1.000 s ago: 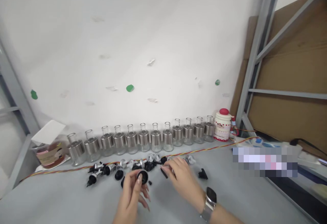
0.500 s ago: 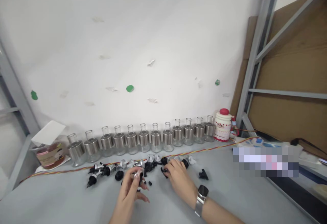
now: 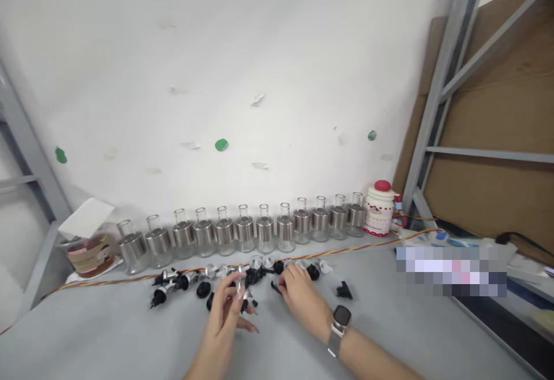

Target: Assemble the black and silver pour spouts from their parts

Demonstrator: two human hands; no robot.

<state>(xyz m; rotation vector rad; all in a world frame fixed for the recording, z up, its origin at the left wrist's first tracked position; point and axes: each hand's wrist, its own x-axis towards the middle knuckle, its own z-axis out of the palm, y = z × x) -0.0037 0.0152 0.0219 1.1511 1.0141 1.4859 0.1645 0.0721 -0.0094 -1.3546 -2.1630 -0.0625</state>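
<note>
My left hand is raised over the grey table, its thumb and index finger pinching a small silver-and-black pourer part; its other fingers hang loosely beneath. My right hand, wearing a watch at the wrist, reaches down into the pile of small parts with its fingers curled. A curved black piece shows beside its fingertips. What those fingers hold, if anything, is hidden. Left of my left hand lie silver-and-black pourer tops and a round black cap.
Along the wall stands a row of glass bottles with metal sleeves. A red-and-yellow twisted wire runs before them. A decorated jar is at the right end, a paper-topped container at the left. A black part lies to the right.
My left hand has turned slightly and shifted a little right with the pinched part. The right hand's fingers have closed in slightly at the pile. The camera view has shifted slightly.
</note>
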